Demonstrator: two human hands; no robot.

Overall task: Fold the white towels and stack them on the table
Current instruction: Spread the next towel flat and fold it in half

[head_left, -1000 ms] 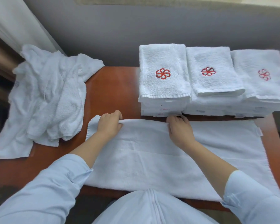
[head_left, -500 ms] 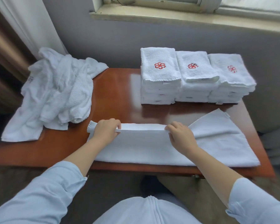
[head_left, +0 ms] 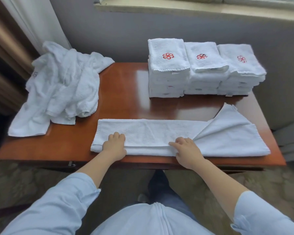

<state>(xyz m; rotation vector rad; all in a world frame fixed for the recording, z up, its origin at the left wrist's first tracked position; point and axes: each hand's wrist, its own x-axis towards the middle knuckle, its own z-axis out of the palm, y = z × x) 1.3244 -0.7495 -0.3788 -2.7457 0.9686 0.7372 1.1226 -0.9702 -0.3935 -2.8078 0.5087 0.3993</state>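
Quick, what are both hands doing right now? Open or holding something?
Left hand: fingers curled, gripping the folded edge of the towel.
Right hand: open, fingers nearly straight, pressing on the towel.

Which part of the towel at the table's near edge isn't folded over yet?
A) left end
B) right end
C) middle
B: the right end of the towel lies open, corner toward the folded stacks, while the rest is doubled over under the left hand and right hand.
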